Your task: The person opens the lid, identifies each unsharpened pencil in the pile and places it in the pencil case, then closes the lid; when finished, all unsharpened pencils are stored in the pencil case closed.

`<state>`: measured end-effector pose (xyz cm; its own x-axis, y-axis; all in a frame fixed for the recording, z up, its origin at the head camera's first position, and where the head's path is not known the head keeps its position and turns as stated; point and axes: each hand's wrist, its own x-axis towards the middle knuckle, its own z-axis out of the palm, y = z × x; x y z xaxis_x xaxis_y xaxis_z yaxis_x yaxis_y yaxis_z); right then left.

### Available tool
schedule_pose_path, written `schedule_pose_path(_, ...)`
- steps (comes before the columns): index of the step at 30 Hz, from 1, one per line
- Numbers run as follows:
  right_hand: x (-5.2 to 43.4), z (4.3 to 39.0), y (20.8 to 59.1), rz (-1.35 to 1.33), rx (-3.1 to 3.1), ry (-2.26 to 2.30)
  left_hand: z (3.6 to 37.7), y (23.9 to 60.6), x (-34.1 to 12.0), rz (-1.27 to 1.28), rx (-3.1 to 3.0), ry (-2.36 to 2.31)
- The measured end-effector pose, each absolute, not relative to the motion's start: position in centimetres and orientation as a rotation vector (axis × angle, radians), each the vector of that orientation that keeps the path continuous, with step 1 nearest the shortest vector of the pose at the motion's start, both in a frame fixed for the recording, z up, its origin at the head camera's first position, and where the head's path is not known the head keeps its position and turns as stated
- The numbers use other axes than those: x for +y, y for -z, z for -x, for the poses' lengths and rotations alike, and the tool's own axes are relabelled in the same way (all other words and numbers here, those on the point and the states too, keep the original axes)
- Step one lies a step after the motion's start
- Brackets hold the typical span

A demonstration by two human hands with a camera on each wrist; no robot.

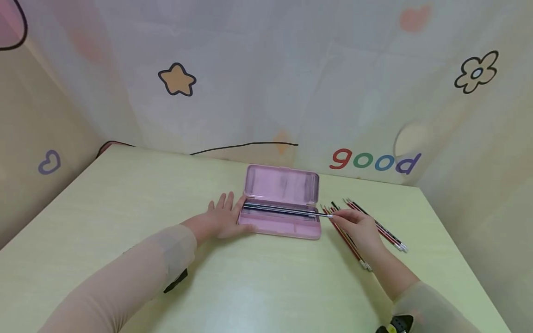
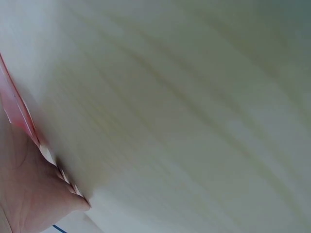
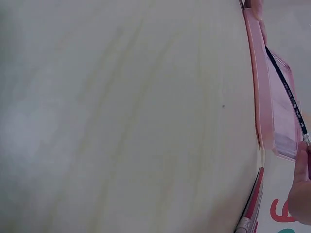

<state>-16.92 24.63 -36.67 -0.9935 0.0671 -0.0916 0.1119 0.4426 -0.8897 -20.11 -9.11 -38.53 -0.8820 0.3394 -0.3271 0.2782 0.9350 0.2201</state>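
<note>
A pink pencil case [image 1: 272, 227] stands with its lid [image 1: 281, 184] raised at the back, in the middle of the head view. My left hand [image 1: 226, 219] rests at its left end with fingers spread, the thumb along the front edge. Between thumb and fingertips, my right hand [image 1: 360, 231] pinches the eraser end of a dark pencil [image 3: 286, 90], past the case's right end. This pencil slants over the case, its other end toward the left side. Other dark pencils seem to lie inside beneath it; how many, I cannot tell.
Several red and dark pencils [image 1: 350, 241] lie in a loose bunch right of the case, partly behind my right hand. Another small group of pencils [image 1: 389, 236] is farther right. A patterned cloth [image 1: 250, 92] hangs behind the pale table [image 1: 233, 286].
</note>
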Motion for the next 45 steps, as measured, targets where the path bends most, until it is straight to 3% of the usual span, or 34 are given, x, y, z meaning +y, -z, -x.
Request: schedule_pose_path(45, 21.6, 19.1, 36.7, -0.08, 2.637, 1.521, 20.8, 39.3, -9.2, -0.439, 2.702, -0.245)
